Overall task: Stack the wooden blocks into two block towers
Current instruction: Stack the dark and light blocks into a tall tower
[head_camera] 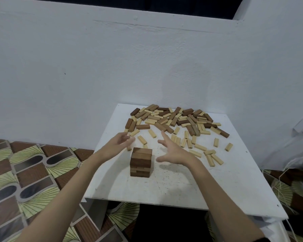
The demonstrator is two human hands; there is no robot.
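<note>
One tower (141, 162) of dark brown blocks stands near the front middle of the white counter (182, 189), several layers high with its courses laid crosswise, and it looks square and steady. No second tower is to be seen, so by my reckoning the task is well short of halfway. Most of the wood remains loose: a mixed pile (175, 117) of dark and pale blocks lies along the far side of the counter, and a scatter of pale blocks (202, 149) trails toward the right edge. The left hand (118, 145) and the right hand (171, 151) hover on either side of the tower's top, well apart from each other, fingers spread and slightly blurred, neither touching the tower nor holding a block. The dark blocks left in the pile could go on raising this tower, while the pale ones seem the natural stock for the second; that split is a guess from the colours. There is bare counter to the right of the tower where a second base could go
</note>
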